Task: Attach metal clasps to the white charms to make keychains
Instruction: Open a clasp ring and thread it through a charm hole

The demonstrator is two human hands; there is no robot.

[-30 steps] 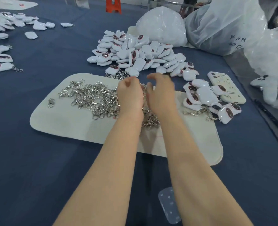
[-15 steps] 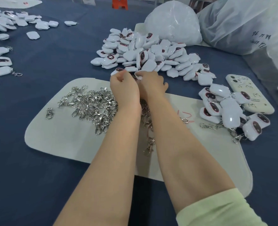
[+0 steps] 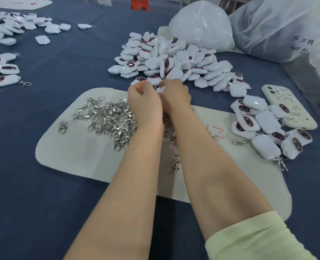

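My left hand and my right hand meet at the far edge of the white mat, right in front of the big pile of white charms. My left hand has curled fingers and pinches a small metal clasp. My right hand's fingers curl round a white charm, which shows only partly between the two hands. A heap of loose metal clasps lies on the mat to the left of my left wrist, and more clasps are hidden under my forearms.
Charms with clasps attached are heaped at the mat's right end, beside a phone. More charms lie at far left. Large plastic bags stand behind the pile. The table has a dark blue cloth.
Both hands moved forward from the clasp heap to the near edge of the charm pile and came together. The right hand, loosely spread before, now curls round a charm.
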